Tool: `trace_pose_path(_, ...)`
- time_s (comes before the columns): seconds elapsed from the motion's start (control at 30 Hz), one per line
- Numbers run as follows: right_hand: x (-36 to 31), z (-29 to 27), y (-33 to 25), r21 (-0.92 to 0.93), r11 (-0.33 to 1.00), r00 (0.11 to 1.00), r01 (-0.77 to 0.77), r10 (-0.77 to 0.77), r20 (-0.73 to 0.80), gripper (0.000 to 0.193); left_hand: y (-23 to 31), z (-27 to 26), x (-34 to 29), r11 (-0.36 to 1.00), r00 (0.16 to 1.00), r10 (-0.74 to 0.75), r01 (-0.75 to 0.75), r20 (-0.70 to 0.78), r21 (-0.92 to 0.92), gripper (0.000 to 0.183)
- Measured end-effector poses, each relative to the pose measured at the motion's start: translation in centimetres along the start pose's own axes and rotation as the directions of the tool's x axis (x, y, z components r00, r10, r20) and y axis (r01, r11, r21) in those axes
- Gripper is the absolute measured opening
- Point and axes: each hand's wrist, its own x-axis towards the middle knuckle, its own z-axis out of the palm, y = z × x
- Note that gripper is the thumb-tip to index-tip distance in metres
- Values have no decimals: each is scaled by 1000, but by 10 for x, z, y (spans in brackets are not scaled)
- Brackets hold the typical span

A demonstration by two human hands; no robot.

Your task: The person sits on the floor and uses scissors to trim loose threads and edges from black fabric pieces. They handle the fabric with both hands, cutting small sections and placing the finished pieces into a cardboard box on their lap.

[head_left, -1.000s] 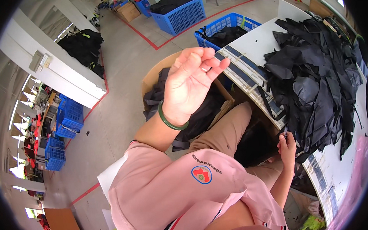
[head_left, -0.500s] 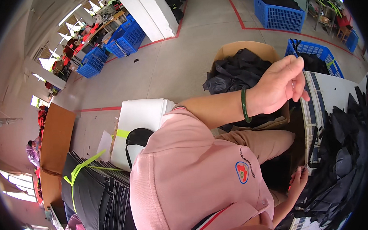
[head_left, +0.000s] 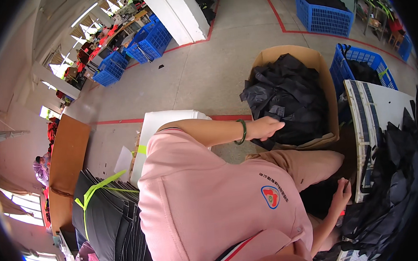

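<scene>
My left hand (head_left: 266, 127), with a green bangle (head_left: 240, 131) on its wrist, is over the near left edge of a cardboard box (head_left: 330, 84). Its fingers are closed, and a piece of black fabric (head_left: 265, 144) shows just under them. More black fabric (head_left: 292, 90) fills the box in a loose heap. Low on the right, my right hand (head_left: 342, 195) has thumb and fingers pinched together beside the white table (head_left: 360, 122); whatever is between them is too small to make out. A small red thing (head_left: 342, 213) shows by that wrist.
Black fabric pieces (head_left: 391, 182) cover the table at right. Behind the box stands a blue crate (head_left: 340, 69). A bundle of black sheets (head_left: 105, 221) with a green tie lies at left, near a white stack (head_left: 159, 121). Further off are a pillar (head_left: 179, 18) and more crates.
My left hand has swung left and nearer, from beside the table to the box's near left edge, its fingers now closed. My right hand stays low by the table, shifted slightly upward.
</scene>
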Motion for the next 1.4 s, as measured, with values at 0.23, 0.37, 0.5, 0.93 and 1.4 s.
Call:
trace_pose_path(0.23, 16, -39, -26, 29, 1000, 985, -10, 15, -172, 26, -131, -25, -42, 525, 689, -722, 487, 62, 698, 45)
trace_pose_path(0.37, 53, -178, -14, -502, 852, 739, 150, -434, -516, 30, -140, -6, -29, 483, 672, -737, 455, 66, 748, 45)
trace_pose_path(0.5, 69, -260, -15, -597, 714, 649, -366, -264, -713, 62, -137, 6, -15, 465, 675, -734, 413, 80, 783, 45)
trace_pose_path(0.93, 59, -309, 65, -642, 623, 735, -448, -152, -660, 59, -68, -5, 24, 265, 628, -769, 144, 119, 954, 45)
trace_pose_path(1.4, -59, -187, -161, 520, 736, 724, 435, 57, -687, 11, 159, 264, 147, 809, 386, 491, -534, 781, -246, 71)
